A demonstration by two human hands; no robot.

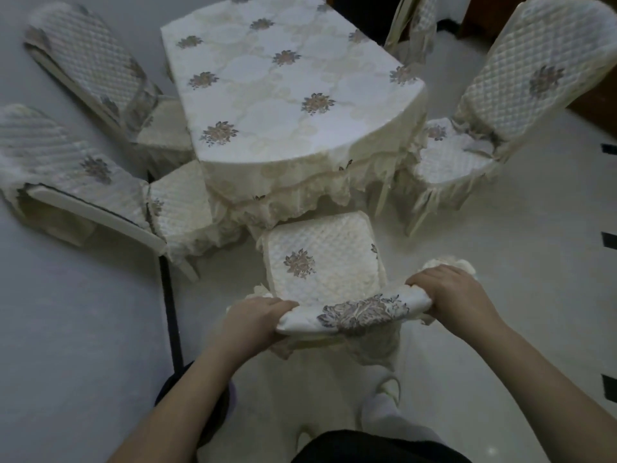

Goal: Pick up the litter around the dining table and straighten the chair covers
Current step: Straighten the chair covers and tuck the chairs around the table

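Chair cover [354, 314] on the nearest chair's back sits right below us, at the near end of the dining table [287, 95], and we have it by both top corners: our left hand [257, 320] has its fingers curled round the left corner, our right hand [447, 292] clutches the right one. We judge the quilted cloth to be soft, light and a little slick, so it should slide over the backrest with an even pull. The padded corners are the best places to hold it. The lace fringe hanging beneath looks delicate, and we would keep our fingers off it. The seat cushion [324, 252] lies flat just beyond our hands. Two covered chairs [90, 182] stand to the left of the table and another chair [494, 105] to its right. We see no litter on the pale floor [500, 262].
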